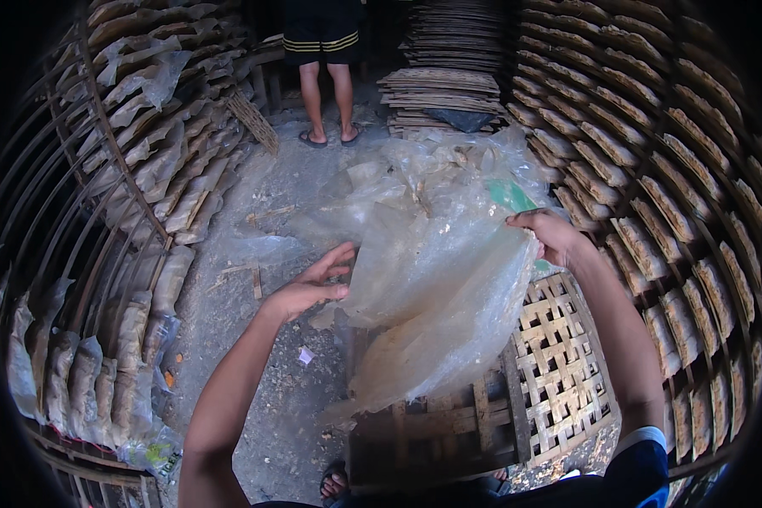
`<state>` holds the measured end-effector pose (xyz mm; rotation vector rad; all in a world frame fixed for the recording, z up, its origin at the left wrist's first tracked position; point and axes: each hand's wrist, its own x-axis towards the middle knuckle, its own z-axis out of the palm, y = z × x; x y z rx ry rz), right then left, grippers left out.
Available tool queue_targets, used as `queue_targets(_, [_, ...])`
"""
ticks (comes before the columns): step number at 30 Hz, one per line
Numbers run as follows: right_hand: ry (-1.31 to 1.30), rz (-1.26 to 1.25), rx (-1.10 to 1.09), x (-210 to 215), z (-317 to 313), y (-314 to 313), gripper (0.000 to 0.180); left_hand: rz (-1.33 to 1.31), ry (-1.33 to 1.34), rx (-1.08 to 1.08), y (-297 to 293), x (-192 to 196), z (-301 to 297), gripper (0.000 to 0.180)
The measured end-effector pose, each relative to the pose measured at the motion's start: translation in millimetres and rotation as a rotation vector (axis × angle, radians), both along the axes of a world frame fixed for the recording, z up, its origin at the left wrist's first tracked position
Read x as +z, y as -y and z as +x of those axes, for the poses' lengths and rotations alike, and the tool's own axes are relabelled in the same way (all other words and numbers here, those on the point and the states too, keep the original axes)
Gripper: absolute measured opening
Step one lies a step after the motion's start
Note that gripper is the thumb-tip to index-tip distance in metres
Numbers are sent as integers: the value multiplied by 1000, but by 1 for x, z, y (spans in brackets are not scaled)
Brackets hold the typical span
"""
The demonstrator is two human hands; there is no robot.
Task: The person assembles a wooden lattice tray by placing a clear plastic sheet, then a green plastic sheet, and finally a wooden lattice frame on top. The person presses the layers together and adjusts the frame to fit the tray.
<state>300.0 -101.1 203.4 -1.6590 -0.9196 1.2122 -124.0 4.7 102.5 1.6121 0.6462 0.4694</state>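
A large, cloudy plastic sheet [449, 279] hangs crumpled in front of me, its lower end draping over a woven bamboo tray. My right hand [549, 235] pinches the sheet's upper right edge between thumb and fingers. At its left edge, my left hand [313, 281] has its fingers apart and holds nothing; whether a fingertip touches the plastic I cannot tell. Below lies a pale woven bamboo tray [560, 377], beside a darker slatted bamboo piece [449, 423]. A heap of loose plastic sheets [432, 169] is piled just beyond, with a green piece [510, 196] among them.
Racks on the right [652, 224] hold rows of filled trays. Plastic-covered packs fill the left rack [131, 351]. At the back stand stacked woven trays [440, 89] and a person [326, 93] in dark shorts and sandals. Scraps litter the concrete floor [267, 389].
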Motion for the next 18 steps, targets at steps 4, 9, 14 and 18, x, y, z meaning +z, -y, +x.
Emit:
queue_targets(4, [46, -169, -60, -139, 38, 18, 36, -27, -45, -182, 5, 3, 32, 85])
queue_targets(9, [183, -383, -15, -162, 17, 51, 49, 213, -468, -97, 23, -16, 50, 91])
queue_targets(14, [49, -269, -58, -185, 26, 64, 49, 488, -408, -302, 38, -32, 69, 107])
queue_targets(18, [142, -221, -145, -223, 28, 68, 49, 887, -528, -368, 81, -32, 78, 116])
